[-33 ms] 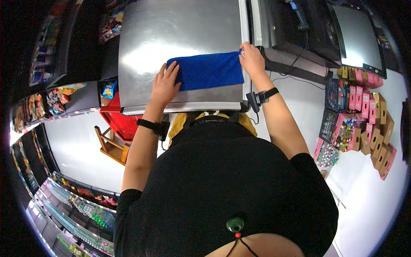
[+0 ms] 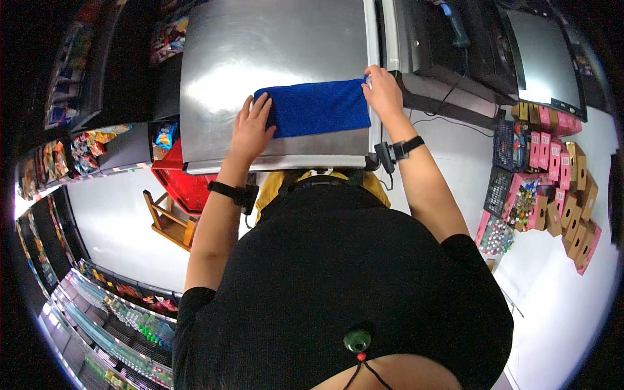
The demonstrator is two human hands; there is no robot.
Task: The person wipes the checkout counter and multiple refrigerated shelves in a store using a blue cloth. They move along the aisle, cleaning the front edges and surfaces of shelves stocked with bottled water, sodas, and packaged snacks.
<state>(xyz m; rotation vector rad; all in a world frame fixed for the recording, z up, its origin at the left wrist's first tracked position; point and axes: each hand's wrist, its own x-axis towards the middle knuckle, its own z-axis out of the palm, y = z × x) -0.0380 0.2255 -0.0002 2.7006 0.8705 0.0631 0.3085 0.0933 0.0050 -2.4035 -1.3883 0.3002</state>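
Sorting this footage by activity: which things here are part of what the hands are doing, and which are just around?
In use:
- blue cloth
- steel counter
- left hand, flat on the cloth
- right hand, at the cloth's corner

Just around:
- red basket
- wooden stool
- pink boxes
- screen

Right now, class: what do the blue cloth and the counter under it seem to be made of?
Blue cloth: soft, matte fabric, probably microfibre or terry; it looks fuzzy and lies limp. Counter: brushed metal, likely stainless steel; grey sheen with blurred light reflections.
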